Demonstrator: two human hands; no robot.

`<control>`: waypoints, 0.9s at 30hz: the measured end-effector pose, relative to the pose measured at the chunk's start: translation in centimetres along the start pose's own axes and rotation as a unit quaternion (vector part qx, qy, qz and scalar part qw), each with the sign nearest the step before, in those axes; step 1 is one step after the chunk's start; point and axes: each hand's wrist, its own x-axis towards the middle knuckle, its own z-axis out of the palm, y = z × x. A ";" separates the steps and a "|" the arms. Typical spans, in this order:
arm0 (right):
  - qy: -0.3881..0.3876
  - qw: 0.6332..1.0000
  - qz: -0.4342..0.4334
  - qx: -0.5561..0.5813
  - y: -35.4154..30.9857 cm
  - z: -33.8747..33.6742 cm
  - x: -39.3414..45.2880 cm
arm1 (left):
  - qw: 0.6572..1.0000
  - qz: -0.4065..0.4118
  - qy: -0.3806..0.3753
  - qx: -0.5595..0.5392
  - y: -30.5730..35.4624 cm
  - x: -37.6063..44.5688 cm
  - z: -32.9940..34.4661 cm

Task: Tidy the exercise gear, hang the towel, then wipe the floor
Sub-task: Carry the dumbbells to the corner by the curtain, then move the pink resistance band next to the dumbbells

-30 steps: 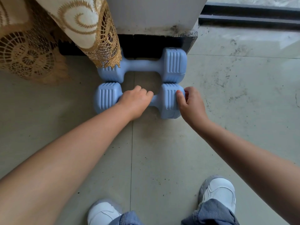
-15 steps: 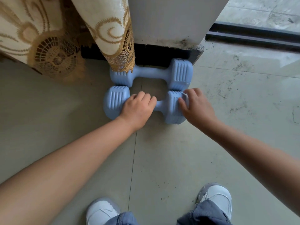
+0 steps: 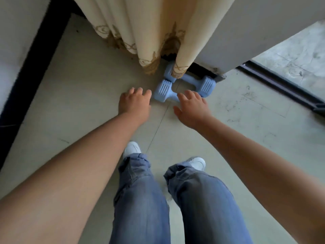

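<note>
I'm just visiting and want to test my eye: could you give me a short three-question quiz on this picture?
1. True or false: the left hand grips a pale blue plastic dumbbell.
2. What partly covers the far pale blue dumbbell? A) cream curtain with gold lace hem B) a towel C) a shoe
3. Fill in: the near pale blue dumbbell lies on the grey tiled ____.

Key: 1 false, both it and the right hand are open and hold nothing; 2 A; 3 floor.

Bare forearms without sleeves, no watch or rings visible, loose faded blue denim jeans (image 3: 140,199) creased and bunched at the ankles, white low-top sneakers (image 3: 131,148) with pale soles
</note>
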 end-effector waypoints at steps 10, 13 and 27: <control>-0.044 0.979 -0.183 -0.071 -12.9 -12.2 -16.7 | 0.979 -0.189 0.009 -0.074 -3.7 -24.1 -11.8; -0.055 0.956 -0.263 -0.114 -16.3 -13.8 -22.2 | 0.953 -0.278 0.024 -0.121 -3.6 -32.7 -12.8; -0.134 0.774 -0.554 -0.277 -29.6 -1.9 -55.3 | 0.734 -0.632 0.014 -0.248 3.4 -74.2 -1.8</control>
